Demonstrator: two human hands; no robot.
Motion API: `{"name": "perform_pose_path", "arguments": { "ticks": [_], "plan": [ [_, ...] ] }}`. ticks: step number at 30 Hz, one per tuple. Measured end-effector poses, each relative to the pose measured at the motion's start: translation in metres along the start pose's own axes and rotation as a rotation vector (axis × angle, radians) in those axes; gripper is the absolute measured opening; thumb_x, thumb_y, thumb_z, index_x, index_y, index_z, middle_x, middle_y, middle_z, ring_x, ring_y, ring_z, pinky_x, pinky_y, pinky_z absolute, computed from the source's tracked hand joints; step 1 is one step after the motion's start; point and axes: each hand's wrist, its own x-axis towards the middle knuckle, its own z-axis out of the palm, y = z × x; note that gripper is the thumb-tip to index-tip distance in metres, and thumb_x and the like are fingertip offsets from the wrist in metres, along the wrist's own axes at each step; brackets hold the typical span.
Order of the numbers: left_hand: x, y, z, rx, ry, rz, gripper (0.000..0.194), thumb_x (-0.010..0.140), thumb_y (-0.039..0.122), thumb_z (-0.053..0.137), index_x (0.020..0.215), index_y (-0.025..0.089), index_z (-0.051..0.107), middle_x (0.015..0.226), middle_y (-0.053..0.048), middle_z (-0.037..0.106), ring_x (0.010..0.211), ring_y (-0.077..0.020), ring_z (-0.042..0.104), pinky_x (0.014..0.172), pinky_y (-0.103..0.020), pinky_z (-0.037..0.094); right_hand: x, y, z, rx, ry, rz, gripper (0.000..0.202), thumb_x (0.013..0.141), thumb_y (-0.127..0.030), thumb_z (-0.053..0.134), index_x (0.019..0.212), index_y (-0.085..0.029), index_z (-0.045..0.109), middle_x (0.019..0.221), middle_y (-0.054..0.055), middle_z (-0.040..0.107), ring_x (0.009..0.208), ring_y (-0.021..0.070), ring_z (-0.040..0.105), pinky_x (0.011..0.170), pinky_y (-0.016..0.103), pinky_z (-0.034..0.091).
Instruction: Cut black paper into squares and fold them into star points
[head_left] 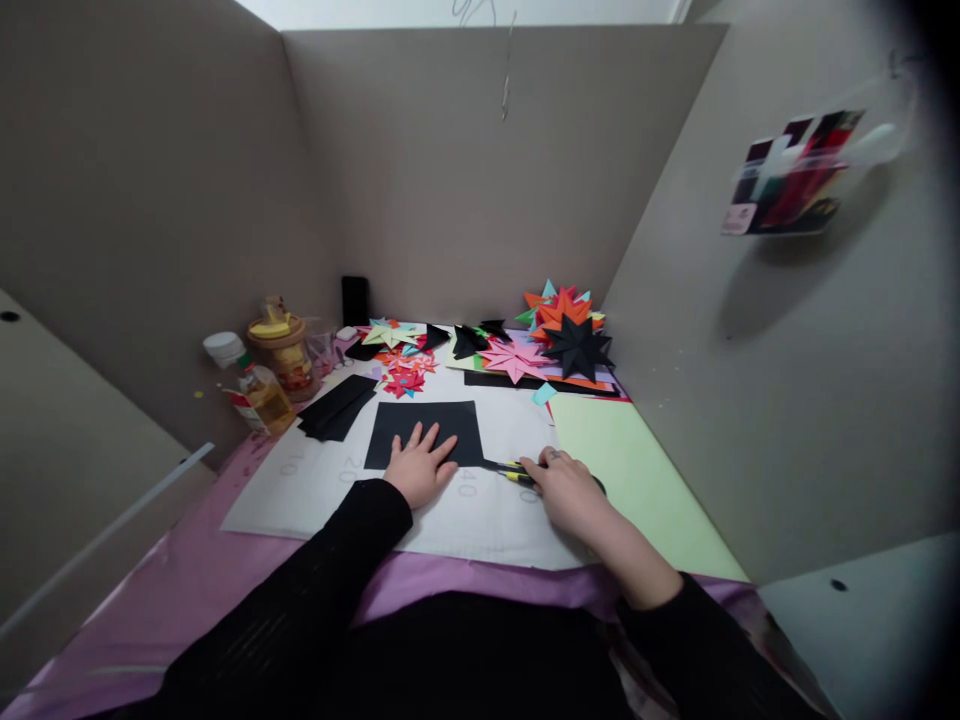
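A black paper sheet point(427, 420) lies flat on a white mat point(450, 520) printed with numbers. My left hand point(420, 470) rests on the sheet's lower edge with its fingers spread. In my right hand point(566, 485) is a pair of scissors point(514, 472) with black and yellow handles, held low over the mat. Their blades point left and reach the sheet's lower right corner; whether the paper is between them I cannot tell. Left of the sheet lie several black paper strips point(339, 407), overlapping one another.
Folded paper stars, one black point(577, 348) and one pink point(514, 358), lie at the back right. Pale green paper point(637, 470) covers the right side. A bottle point(266, 398) and a yellow-lidded jar point(285, 350) stand at the left. Grey panels point(487, 180) enclose the table.
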Motion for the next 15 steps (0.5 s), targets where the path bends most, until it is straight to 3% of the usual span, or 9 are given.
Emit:
{"name": "perform_pose_path", "arguments": {
  "ticks": [15],
  "plan": [
    [-0.001,-0.001,-0.002,-0.011,-0.002,0.004,0.052,0.09,0.053,0.032,0.14,0.038,0.033,0.153,-0.004,0.023,0.14,-0.0353,0.013,0.102,-0.065,0.016,-0.003,-0.01,-0.004,0.002,-0.009,0.007,0.043,0.087,-0.017,0.042,0.129,-0.025,0.049,0.114,0.015,0.051,0.099,0.0265,0.049,0.076,0.033,0.033]
  ]
}}
